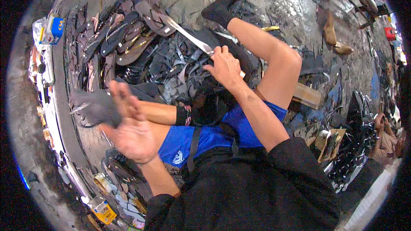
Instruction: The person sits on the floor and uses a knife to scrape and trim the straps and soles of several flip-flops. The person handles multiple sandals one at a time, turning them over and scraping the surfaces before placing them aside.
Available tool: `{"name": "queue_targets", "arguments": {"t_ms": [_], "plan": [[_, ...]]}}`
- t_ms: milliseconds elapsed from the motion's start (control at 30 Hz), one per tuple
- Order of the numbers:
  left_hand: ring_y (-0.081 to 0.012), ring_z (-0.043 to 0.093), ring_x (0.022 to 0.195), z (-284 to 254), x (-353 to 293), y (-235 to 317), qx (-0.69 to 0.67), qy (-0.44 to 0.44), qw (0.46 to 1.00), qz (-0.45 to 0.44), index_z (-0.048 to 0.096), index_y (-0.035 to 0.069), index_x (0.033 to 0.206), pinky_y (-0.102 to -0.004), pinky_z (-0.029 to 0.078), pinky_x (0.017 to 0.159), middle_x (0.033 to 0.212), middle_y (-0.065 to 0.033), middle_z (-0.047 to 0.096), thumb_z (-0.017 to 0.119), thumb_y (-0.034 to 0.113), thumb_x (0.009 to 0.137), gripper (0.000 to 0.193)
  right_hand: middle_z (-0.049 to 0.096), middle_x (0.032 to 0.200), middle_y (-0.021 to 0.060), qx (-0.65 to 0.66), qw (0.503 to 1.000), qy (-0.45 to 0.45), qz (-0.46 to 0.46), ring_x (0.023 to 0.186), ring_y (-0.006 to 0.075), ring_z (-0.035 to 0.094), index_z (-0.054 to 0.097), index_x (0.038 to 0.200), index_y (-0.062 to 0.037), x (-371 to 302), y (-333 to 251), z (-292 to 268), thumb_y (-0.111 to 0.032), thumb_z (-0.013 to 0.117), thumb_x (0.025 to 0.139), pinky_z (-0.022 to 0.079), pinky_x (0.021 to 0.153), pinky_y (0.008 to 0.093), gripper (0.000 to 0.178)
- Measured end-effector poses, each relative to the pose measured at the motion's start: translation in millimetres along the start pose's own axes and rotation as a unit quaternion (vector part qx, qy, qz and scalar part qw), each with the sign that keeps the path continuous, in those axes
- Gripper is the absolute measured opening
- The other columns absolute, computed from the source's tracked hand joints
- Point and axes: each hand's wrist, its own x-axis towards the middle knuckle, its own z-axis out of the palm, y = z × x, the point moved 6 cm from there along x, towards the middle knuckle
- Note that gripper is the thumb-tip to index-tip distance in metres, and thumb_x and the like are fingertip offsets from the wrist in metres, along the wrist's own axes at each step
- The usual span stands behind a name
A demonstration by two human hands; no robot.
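Note:
My right hand (224, 66) is closed round the handle of a long knife (190, 37). The pale, shiny blade points up and left, its far end over a dark flip-flop (155, 15) at the edge of a heap; whether they touch I cannot tell. My left hand (133, 134) is raised at the left, palm up and fingers spread, slightly blurred, with nothing in it. Beyond it lie several dark sandals (112, 38) in a pile. Between my legs spreads a mound of black scrap strips (171, 66).
A blue box (57, 30) stands at the far left, a yellow box (102, 210) at the lower left. Shoe lasts (330, 28) lie at the upper right. A wooden block (307, 96) is beside my right leg. Another person (382, 134) sits at the right edge.

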Motion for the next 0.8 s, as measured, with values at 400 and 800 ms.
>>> {"name": "queue_targets", "arguments": {"t_ms": [400, 800], "plan": [[-0.0220, 0.047, 0.133, -76, 33, -57, 0.348, 0.055, 0.935, -0.042, 0.043, 0.001, 0.142, -0.0400, 0.041, 0.109, 0.139, -0.0125, 0.054, 0.060, 0.016, 0.100, 0.048, 0.070, 0.083, 0.0042, 0.333, 0.937, -0.107, -0.024, 0.077, 0.0173, 0.066, 0.069, 0.095, -0.0013, -20, -4, -97, -0.024, 0.078, 0.082, 0.052, 0.073, 0.0357, 0.028], [-0.0133, 0.063, 0.096, -97, -29, -71, 0.609, 0.079, 0.783, -0.099, 0.062, -0.002, 0.117, -0.0288, 0.050, 0.085, 0.112, -0.0072, 0.068, 0.066, 0.023, 0.097, 0.033, 0.060, 0.080, 0.0106, 0.330, 0.937, 0.042, -0.108, 0.065, 0.0234, 0.063, 0.068, 0.095, -0.0016, -129, -43, -57, -0.016, 0.079, 0.082, 0.051, 0.062, 0.0337, 0.022]]}}
